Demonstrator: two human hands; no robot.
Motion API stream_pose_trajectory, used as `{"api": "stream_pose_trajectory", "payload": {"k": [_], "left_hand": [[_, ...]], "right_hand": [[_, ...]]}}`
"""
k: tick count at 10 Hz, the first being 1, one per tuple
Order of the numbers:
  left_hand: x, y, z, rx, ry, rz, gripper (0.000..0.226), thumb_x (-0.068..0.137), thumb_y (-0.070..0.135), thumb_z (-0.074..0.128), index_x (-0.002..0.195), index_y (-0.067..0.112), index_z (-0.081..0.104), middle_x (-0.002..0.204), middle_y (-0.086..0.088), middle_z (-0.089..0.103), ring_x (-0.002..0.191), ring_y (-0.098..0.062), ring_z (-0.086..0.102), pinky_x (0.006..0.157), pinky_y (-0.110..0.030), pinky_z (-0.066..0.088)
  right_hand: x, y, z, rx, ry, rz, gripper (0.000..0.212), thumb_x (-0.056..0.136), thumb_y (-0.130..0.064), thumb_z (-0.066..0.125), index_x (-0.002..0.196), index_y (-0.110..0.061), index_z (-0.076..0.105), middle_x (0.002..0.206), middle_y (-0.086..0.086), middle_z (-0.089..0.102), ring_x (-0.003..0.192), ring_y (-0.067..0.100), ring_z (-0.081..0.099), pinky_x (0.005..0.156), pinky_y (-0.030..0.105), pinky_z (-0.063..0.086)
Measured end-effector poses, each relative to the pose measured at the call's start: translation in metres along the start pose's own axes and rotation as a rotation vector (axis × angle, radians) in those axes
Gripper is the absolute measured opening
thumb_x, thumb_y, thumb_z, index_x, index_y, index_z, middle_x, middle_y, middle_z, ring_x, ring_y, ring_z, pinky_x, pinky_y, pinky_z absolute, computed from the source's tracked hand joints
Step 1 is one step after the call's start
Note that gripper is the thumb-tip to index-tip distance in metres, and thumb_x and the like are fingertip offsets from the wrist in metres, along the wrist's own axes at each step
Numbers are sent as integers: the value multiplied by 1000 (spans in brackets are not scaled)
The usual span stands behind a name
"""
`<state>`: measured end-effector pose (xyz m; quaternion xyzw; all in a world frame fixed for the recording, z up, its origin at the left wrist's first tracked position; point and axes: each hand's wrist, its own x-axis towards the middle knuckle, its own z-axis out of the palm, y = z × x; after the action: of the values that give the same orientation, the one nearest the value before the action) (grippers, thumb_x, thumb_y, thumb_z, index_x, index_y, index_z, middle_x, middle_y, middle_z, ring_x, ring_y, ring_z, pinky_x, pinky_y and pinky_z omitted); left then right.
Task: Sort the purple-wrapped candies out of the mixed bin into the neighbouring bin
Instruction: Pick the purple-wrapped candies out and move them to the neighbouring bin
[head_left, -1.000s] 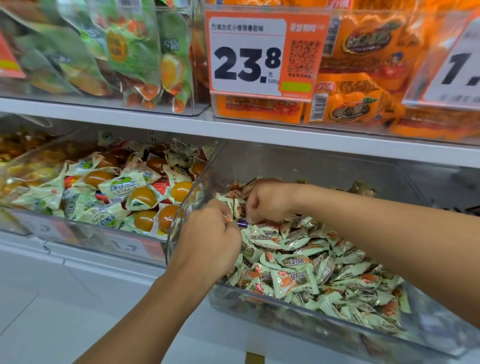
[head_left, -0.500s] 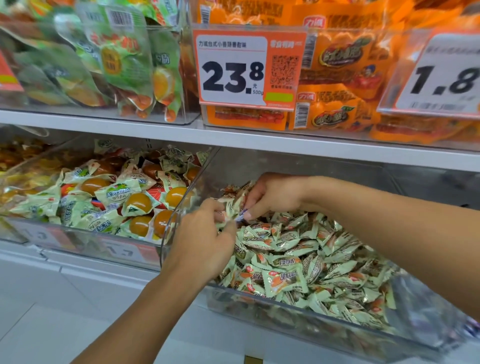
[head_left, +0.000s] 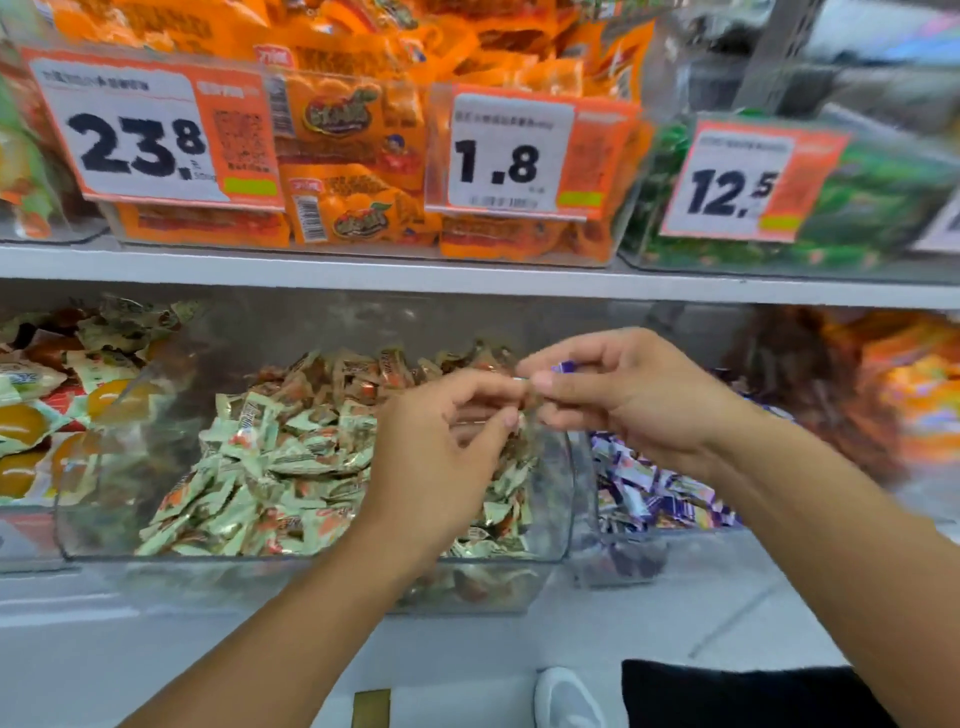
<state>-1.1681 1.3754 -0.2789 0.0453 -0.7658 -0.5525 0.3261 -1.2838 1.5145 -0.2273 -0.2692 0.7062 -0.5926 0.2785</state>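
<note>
The mixed bin (head_left: 311, 558) is a clear tub piled with pale green wrapped candies (head_left: 270, 457). To its right stands the neighbouring bin (head_left: 584, 519), which holds purple-wrapped candies (head_left: 649, 493). My right hand (head_left: 634, 395) is raised over the mixed bin's right end and pinches a purple candy (head_left: 563, 367) between thumb and fingers. My left hand (head_left: 441, 441) is raised beside it, fingers curled. Its thumb and forefinger pinch the candy's pale wrapper end where the two hands meet. Most of the candy is hidden by fingers.
A bin of orange jelly packs (head_left: 31, 415) sits left of the mixed bin. The shelf above (head_left: 467, 275) carries orange snack bags (head_left: 353, 171) and price tags 23.8 (head_left: 145, 135), 1.8 (head_left: 498, 156) and 12.5 (head_left: 737, 182). A white shoe (head_left: 566, 699) shows on the floor below.
Both hands have lifted out of the candy pile with the purple candy and moved right, toward the neighbouring bin. The view has swung right, showing the purple bin.
</note>
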Motion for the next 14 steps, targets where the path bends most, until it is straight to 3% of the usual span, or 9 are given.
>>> {"api": "stream_pose_trajectory", "payload": {"k": [2,3,4,6,8,10,11,12,14], "left_hand": [[19,-16,14,628,-242,164,40,94,45,59,130,27,60,132,12,60,123,-5,52,107,-31,42],[19,-28,5,905,-418,52,60,98,65,28,151,36,34,160,11,28,148,-16,24,121,-47,23],[25,-38,-21,1120,-553,-241,74,87,80,5,154,49,13,166,13,4,153,-27,1,120,-63,5],[27,-44,-66,1136,-678,-584,98,67,98,5,151,49,20,162,2,29,144,-30,34,113,-56,29],[16,-41,-83,1100,-738,-559,94,65,96,2,147,53,21,162,0,25,146,-32,24,115,-65,11],[8,-43,-108,979,-818,-500,80,72,91,8,146,64,1,166,13,-6,152,-27,-8,116,-62,-13],[4,-45,-116,914,-782,-443,77,75,90,11,145,65,-7,165,17,-8,152,-22,-13,116,-59,-19],[-2,-47,-121,919,-616,-316,74,79,89,11,147,61,12,159,23,19,149,-8,12,121,-57,-2],[-14,-56,-144,1003,-190,-359,89,73,94,11,137,39,40,131,17,48,119,-12,48,99,-43,46]], "right_hand": [[-21,13,-108,-532,292,130,27,96,-9,63,121,0,67,100,20,71,82,22,66,72,33,62],[-16,20,-122,-1091,381,184,38,98,-29,62,131,-10,65,125,12,67,111,28,63,94,36,48],[-20,-1,-84,-1128,342,-138,24,98,-29,61,115,-17,73,110,-1,73,102,16,66,88,27,48],[20,-26,51,-1228,-270,-490,30,102,-29,48,127,-31,65,127,-12,65,115,9,59,95,33,49],[164,0,112,-1325,-681,87,47,110,-30,27,146,-7,46,145,12,51,129,25,51,107,31,36],[190,16,135,-1071,-666,300,69,101,-64,6,160,-30,6,166,-3,6,153,21,11,115,36,20],[183,13,140,-981,-645,380,69,101,-63,9,160,-27,13,165,0,16,152,22,19,119,42,21],[181,7,125,-842,-440,326,70,91,-76,35,139,-28,57,145,2,56,134,21,52,110,39,42],[189,17,149,-700,-409,325,81,97,-70,26,148,-10,45,150,16,47,138,34,44,114,44,34]]}}
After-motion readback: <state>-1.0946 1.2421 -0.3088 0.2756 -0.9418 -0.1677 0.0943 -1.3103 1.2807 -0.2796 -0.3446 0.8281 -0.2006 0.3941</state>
